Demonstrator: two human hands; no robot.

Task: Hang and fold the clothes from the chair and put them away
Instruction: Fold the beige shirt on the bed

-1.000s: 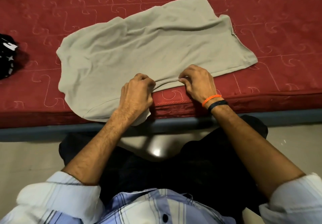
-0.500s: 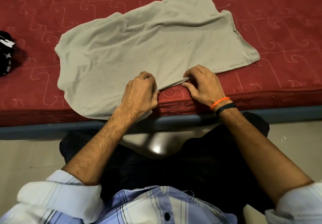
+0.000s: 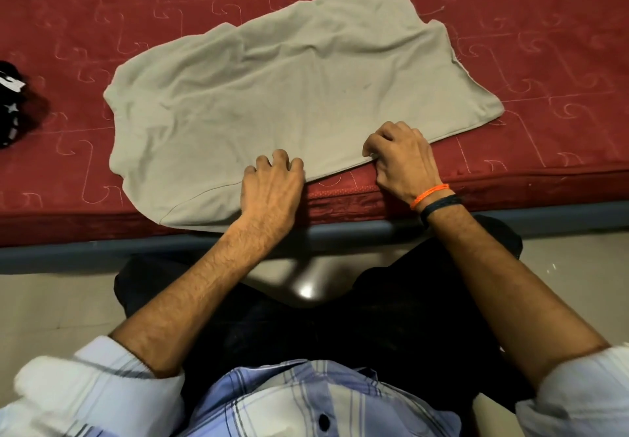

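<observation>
The right hand [image 3: 401, 161] had its fingers curled tight, pinching the near hem of the grey-beige T-shirt [image 3: 289, 103] against the mattress edge. The left hand [image 3: 272, 188] lay knuckles up on the same hem, its fingers bent and a little spread, pressing the cloth down; whether they gripped any fabric underneath could not be told. The two hands were apart along the hem, with a strip of red showing in front of the cloth between them.

The right wrist carried two bands, a thin orange wristband [image 3: 429, 194] and a dark braided wristband [image 3: 440, 206] just below it. Both forearms were bare, with pale striped shirt sleeves rolled up near the elbows.

The single T-shirt lay spread and folded over on itself, a soft knit with shallow wrinkles, its rounded left end hanging slightly over the near edge. Under it was one red mattress [image 3: 544, 45], quilted with pale stitched lines and curls, resting on a blue-grey bed frame [image 3: 102, 249]. At the far left edge sat one black garment with white marks [image 3: 12, 103], well apart from the T-shirt. The floor [image 3: 51, 300] below was smooth and pale.
</observation>
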